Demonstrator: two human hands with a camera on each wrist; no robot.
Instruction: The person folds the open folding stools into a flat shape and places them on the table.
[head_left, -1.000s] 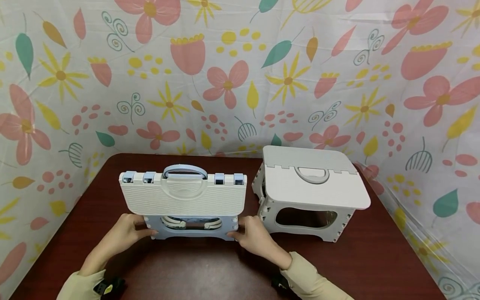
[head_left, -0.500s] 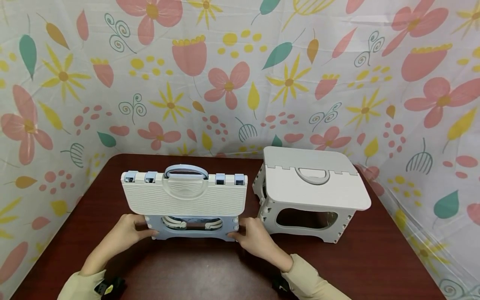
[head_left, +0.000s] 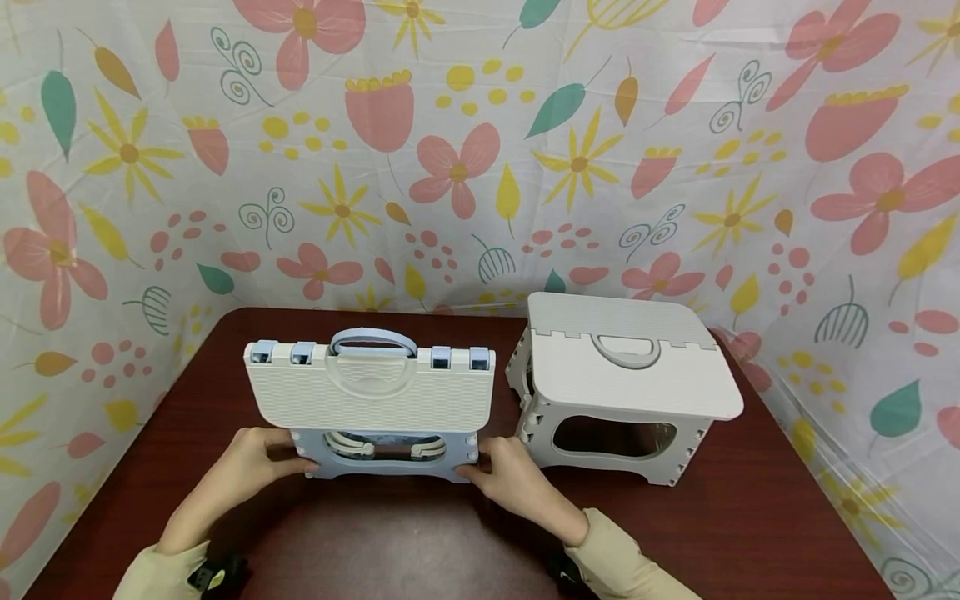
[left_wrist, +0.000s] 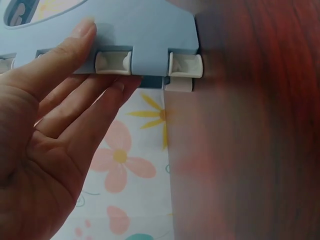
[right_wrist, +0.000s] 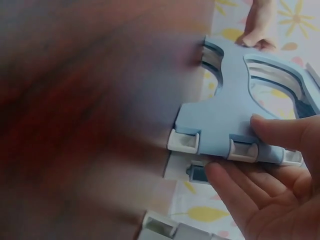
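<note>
A partly folded stool with a white woven-texture top panel (head_left: 367, 396) and blue legs (head_left: 390, 465) stands on the table, its blue handle (head_left: 372, 337) upward. My left hand (head_left: 243, 468) grips the left edge of the blue legs, thumb in front and fingers behind. At the other edge, my right hand (head_left: 517, 479) pinches the legs in the same way. The left wrist view has the left hand (left_wrist: 60, 115) thumb on the blue leg panel (left_wrist: 145, 30). In the right wrist view the right hand (right_wrist: 275, 175) holds the blue leg panel (right_wrist: 230, 115).
A grey-white folding stool (head_left: 637, 375) stands opened on the right, close beside my right hand. The dark red table (head_left: 420, 542) runs back to a floral cloth (head_left: 465, 233) hanging behind. Black wrist devices sit by both beige sleeves (head_left: 626, 554).
Both hands keep their grip on the blue legs, and the stool's pose is the same. Only the head view has shifted very slightly.
</note>
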